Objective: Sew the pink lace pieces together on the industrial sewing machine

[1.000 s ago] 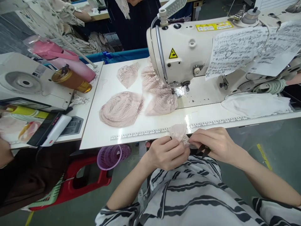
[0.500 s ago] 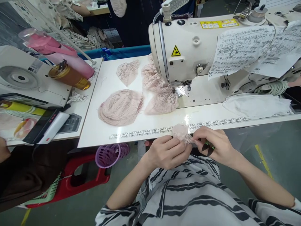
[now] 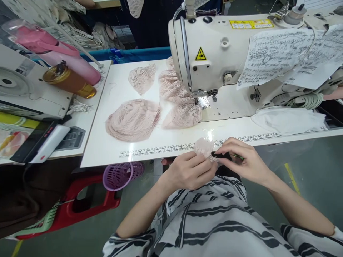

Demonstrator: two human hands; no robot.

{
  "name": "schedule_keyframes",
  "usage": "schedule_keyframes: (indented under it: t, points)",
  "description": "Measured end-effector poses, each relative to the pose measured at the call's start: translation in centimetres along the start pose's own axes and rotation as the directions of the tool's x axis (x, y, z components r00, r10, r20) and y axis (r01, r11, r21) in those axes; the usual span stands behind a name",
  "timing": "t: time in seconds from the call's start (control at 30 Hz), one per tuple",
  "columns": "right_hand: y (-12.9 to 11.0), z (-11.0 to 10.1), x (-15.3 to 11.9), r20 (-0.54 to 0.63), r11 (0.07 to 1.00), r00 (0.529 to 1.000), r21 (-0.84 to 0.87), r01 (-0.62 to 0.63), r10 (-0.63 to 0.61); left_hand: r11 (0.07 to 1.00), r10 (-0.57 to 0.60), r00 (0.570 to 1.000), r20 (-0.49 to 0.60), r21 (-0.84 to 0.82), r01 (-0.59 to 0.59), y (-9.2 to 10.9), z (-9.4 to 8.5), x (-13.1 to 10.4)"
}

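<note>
My left hand (image 3: 191, 170) is closed around a small piece of pale pink lace fabric (image 3: 204, 146), held over the front edge of the table. A sheer part of it sticks up above the fingers. In my right hand (image 3: 243, 159) is a pair of thread snips (image 3: 221, 155) with black blades and a bit of green. Their tips point left, against the lace edge beside the left fingers. Further back, a chain of gathered lace pieces (image 3: 183, 114) runs under the head of the sewing machine (image 3: 214, 46).
Left of the machine lie a stack of lace pieces (image 3: 134, 119) and a separate lace piece (image 3: 142, 79). A ruler strip (image 3: 160, 149) follows the table edge. White cloth (image 3: 289, 120) lies right. Bottles, including a pink one (image 3: 66, 60), stand left; a purple basket (image 3: 116, 177) is below.
The snips have turned in my right hand, so the blades now point left at the lace instead of hanging down below the fingers. The camera view has shifted slightly.
</note>
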State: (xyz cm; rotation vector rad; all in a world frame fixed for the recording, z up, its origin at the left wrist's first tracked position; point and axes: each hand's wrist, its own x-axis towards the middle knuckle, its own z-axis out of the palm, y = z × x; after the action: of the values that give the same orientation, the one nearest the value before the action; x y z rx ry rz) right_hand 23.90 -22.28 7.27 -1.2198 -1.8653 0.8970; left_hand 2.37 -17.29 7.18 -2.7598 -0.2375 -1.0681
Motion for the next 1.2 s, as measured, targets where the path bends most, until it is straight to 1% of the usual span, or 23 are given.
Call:
schedule_keyframes:
  t: [0.07, 0.23, 0.3, 0.4, 0.47, 0.5, 0.57, 0.63, 0.7, 0.77, 0.83, 0.93, 1.0, 1.07, 1.1, 1.13, 1.17, 1.2]
  points:
    - [0.0, 0.1, 0.1, 0.015, 0.999, 0.999, 0.024, -0.033, 0.032, 1.000, 0.009, 1.000, -0.005, 0.005, -0.009, 0.0, 0.0, 0.1]
    - [-0.1, -0.2, 0.9, 0.126, 0.987, 0.986, 0.107, -0.122, 0.109, 0.999, 0.036, 0.999, -0.006, 0.004, -0.036, -0.1, -0.2, 0.3]
    - [-0.1, -0.3, 1.1, 0.140, 0.978, 0.982, 0.148, -0.147, 0.126, 0.999, 0.042, 0.999, 0.005, 0.000, -0.042, -0.1, -0.3, 0.4]
    - [0.0, -0.3, 1.1, 0.096, 0.970, 0.986, 0.189, -0.156, 0.139, 0.999, 0.041, 0.999, 0.004, -0.001, -0.041, -0.1, -0.3, 0.6]
    - [0.1, -0.3, 0.9, 0.042, 0.971, 0.993, 0.206, -0.119, 0.113, 1.000, 0.023, 1.000, -0.008, -0.006, -0.023, -0.1, -0.1, 0.7]
    - [0.2, -0.2, 0.7, 0.017, 0.975, 0.996, 0.205, -0.089, 0.087, 1.000, 0.002, 1.000, -0.011, -0.012, -0.003, 0.0, 0.1, 0.7]
    - [0.2, 0.0, 0.5, -0.028, 0.983, 0.999, 0.182, -0.019, 0.024, 0.996, -0.084, 0.996, -0.018, -0.029, 0.083, 0.2, 0.4, 0.7]
    - [0.3, 0.3, 0.3, -0.062, 0.988, 0.997, 0.146, 0.043, -0.034, 0.973, -0.222, 0.975, -0.019, -0.069, 0.220, 0.5, 0.8, 0.6]
    - [0.4, 0.6, 0.2, -0.105, 0.989, 0.992, 0.121, 0.085, -0.072, 0.925, -0.349, 0.937, -0.001, -0.162, 0.344, 0.8, 1.1, 0.4]
    - [0.6, 0.9, 0.1, -0.156, 0.990, 0.982, 0.079, 0.121, -0.107, 0.866, -0.419, 0.907, 0.047, -0.280, 0.414, 1.2, 1.2, 0.3]
    - [0.7, 1.2, 0.0, -0.202, 0.988, 0.968, 0.008, 0.156, -0.151, 0.826, -0.438, 0.894, 0.095, -0.350, 0.442, 1.4, 1.2, 0.3]
    - [0.8, 1.5, -0.1, -0.243, 0.974, 0.945, -0.117, 0.196, -0.219, 0.822, -0.450, 0.883, 0.129, -0.327, 0.467, 1.7, 1.2, 0.5]
    - [0.8, 1.7, -0.2, -0.258, 0.963, 0.935, -0.182, 0.200, -0.243, 0.826, -0.437, 0.886, 0.152, -0.322, 0.463, 1.9, 1.3, 0.5]
    - [0.8, 1.8, -0.3, -0.265, 0.955, 0.929, -0.215, 0.203, -0.258, 0.806, -0.408, 0.891, 0.197, -0.379, 0.454, 2.2, 1.5, 0.4]
    - [0.8, 1.9, -0.4, -0.273, 0.954, 0.926, -0.218, 0.204, -0.260, 0.782, -0.404, 0.889, 0.215, -0.422, 0.458, 2.4, 1.6, 0.3]
    - [0.7, 1.9, -0.4, -0.288, 0.956, 0.922, -0.213, 0.202, -0.259, 0.744, -0.428, 0.876, 0.225, -0.463, 0.482, 2.6, 1.6, 0.2]
    - [0.7, 1.9, -0.4, -0.303, 0.959, 0.919, -0.204, 0.198, -0.254, 0.690, -0.484, 0.846, 0.225, -0.496, 0.527, 2.8, 1.7, 0.1]
    - [0.7, 1.9, -0.4, -0.313, 0.962, 0.917, -0.192, 0.194, -0.248, 0.624, -0.561, 0.798, 0.220, -0.521, 0.582, 3.0, 1.7, 0.0]
